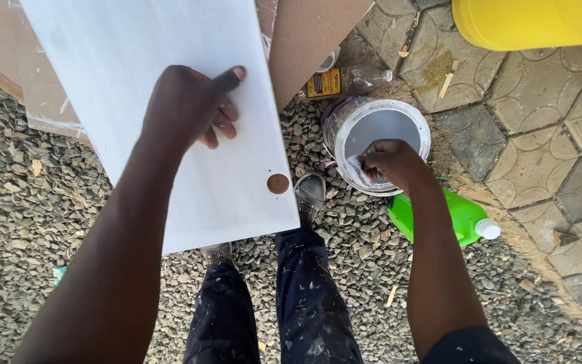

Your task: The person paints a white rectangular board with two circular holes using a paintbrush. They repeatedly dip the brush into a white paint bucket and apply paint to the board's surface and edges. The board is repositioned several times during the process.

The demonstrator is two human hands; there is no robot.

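nearest the camera stand the person's two legs in dark, paint-flecked trousers [291, 303], shoes planted on grey gravel [35, 222]. just above them the left hand [193, 108] rests on a white painted board [136, 61], thumb stretched out along the surface and fingers curled loosely under the palm; it grips nothing. the board tilts away from the knees, with a round hole [277, 183] near its lower right corner. to the right, the right hand [392, 162] reaches into an open paint bucket [412, 121] of pale grey paint, fingers bunched around a wet rag [358, 170]. a green plastic bottle [463, 216] lies beside the bucket, under the forearm. further off, a clear bottle [345, 81] lies on the ground, brown boards [304, 34] lean, and a yellow container [527, 23] sits on patterned paving [540, 101].
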